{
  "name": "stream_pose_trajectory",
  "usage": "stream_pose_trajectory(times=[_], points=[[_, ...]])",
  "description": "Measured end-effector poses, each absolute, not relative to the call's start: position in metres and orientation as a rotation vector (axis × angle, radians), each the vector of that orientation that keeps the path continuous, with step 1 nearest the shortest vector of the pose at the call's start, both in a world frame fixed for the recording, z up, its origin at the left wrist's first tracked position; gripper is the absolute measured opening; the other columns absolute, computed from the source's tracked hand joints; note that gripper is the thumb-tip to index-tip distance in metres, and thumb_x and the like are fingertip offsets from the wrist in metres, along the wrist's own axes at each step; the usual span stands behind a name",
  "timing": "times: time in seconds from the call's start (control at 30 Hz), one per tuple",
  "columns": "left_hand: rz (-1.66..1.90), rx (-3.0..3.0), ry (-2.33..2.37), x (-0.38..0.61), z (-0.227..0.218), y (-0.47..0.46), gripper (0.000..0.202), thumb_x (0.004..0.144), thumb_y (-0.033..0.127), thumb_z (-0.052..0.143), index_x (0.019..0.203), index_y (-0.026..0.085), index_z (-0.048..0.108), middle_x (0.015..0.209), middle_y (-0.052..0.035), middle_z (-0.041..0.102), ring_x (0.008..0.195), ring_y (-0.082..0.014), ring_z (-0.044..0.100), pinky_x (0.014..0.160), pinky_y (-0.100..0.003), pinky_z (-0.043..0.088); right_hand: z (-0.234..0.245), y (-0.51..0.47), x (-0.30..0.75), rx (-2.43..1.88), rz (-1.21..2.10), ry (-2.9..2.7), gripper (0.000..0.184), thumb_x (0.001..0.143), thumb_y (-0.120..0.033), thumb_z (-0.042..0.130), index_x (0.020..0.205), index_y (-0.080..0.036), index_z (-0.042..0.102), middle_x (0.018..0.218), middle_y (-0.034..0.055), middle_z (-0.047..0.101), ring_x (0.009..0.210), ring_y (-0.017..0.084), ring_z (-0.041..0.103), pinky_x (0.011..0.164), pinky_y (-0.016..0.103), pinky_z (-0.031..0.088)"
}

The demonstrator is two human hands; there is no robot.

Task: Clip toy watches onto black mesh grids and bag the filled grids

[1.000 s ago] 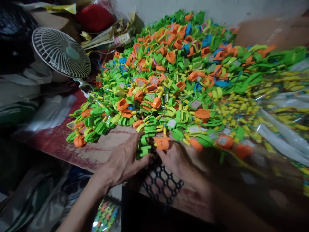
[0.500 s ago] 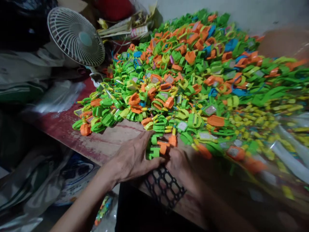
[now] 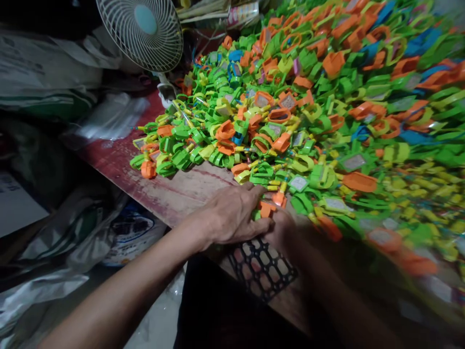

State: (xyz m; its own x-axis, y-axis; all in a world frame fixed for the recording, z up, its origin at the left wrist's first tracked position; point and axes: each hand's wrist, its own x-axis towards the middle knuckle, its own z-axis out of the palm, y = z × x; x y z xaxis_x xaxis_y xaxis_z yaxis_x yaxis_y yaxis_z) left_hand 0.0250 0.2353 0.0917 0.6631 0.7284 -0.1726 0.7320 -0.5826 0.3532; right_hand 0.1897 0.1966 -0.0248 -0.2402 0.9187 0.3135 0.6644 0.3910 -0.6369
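A large heap of small plastic toy pieces (image 3: 308, 97) in green, orange, yellow and blue covers a worn red-brown tabletop (image 3: 174, 189). My left hand (image 3: 232, 215) lies palm down at the heap's near edge, its fingers curled over green pieces that it mostly hides. My right hand (image 3: 281, 230), blurred, sits just to the right of it, fingertips at an orange piece (image 3: 267, 208). A black plastic mesh piece (image 3: 261, 264) lies under and below both hands at the table's front edge.
A white table fan (image 3: 143, 31) stands at the back left beside the heap. Plastic bags and sacks (image 3: 72, 242) fill the floor at left, and papers are stacked behind the fan. The right side is motion-blurred.
The view has swung left and down, shifting the heap and fan up and right. My left hand now covers the green pieces it held; both hands stay at the heap's near edge.
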Motion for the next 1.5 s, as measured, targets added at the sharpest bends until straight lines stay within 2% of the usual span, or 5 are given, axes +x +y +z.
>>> stream_pose_trajectory(times=[0.2, 0.3, 0.47, 1.27, 1.5], points=[[0.093, 2.254, 1.155, 0.019, 0.102, 0.236, 0.090, 0.085, 0.064, 0.051, 0.152, 0.012, 0.019, 0.146, -0.0205, 0.047, 0.130, -0.0337, 0.050, 0.105, -0.046, 0.043, -0.039, 0.190, 0.185, -1.451, 0.286, -1.949, 0.029, 0.088, -0.019, 0.043, 0.107, -0.022, 0.065, 0.094, 0.0082, 0.072, 0.092, 0.024, 0.067, 0.081, 0.036, 0.057], [0.354, 2.017, 1.160, 0.003, 0.111, 0.244, 0.078, 0.092, 0.065, 0.035, 0.153, 0.018, 0.021, 0.160, -0.0119, 0.027, 0.144, -0.0277, 0.031, 0.118, -0.045, 0.028, -0.030, 0.181, 0.188, -1.469, 0.178, -1.934, 0.028, 0.091, -0.024, 0.045, 0.111, -0.017, 0.062, 0.096, 0.0118, 0.072, 0.088, 0.025, 0.068, 0.075, 0.036, 0.057], [0.393, 1.780, 1.145, -0.028, 0.108, 0.259, 0.060, 0.097, 0.057, 0.030, 0.142, 0.021, 0.046, 0.154, -0.0060, 0.040, 0.141, -0.0264, 0.038, 0.116, -0.045, 0.031, 0.006, 0.164, 0.199, -1.370, -0.198, -1.832, 0.030, 0.095, -0.021, 0.046, 0.122, -0.015, 0.056, 0.106, 0.0126, 0.070, 0.099, 0.025, 0.067, 0.087, 0.040, 0.054], [0.210, 1.900, 0.949, -0.016, 0.099, 0.257, 0.048, 0.096, 0.045, 0.042, 0.137, 0.021, 0.053, 0.122, -0.0064, 0.070, 0.112, -0.0237, 0.065, 0.094, -0.037, 0.050, 0.024, 0.184, 0.181, -1.094, -0.092, -1.923, 0.040, 0.093, -0.007, 0.043, 0.129, -0.015, 0.057, 0.112, 0.0135, 0.070, 0.107, 0.023, 0.066, 0.096, 0.041, 0.054], [0.349, 1.851, 0.894, -0.018, 0.092, 0.261, 0.051, 0.093, 0.048, 0.050, 0.138, 0.024, 0.051, 0.147, -0.0075, 0.049, 0.136, -0.0237, 0.046, 0.110, -0.041, 0.040, 0.023, 0.181, 0.188, -1.118, -0.104, -2.071, 0.063, 0.087, 0.002, 0.036, 0.148, -0.013, 0.035, 0.131, 0.0137, 0.062, 0.123, 0.022, 0.057, 0.103, 0.041, 0.050]])
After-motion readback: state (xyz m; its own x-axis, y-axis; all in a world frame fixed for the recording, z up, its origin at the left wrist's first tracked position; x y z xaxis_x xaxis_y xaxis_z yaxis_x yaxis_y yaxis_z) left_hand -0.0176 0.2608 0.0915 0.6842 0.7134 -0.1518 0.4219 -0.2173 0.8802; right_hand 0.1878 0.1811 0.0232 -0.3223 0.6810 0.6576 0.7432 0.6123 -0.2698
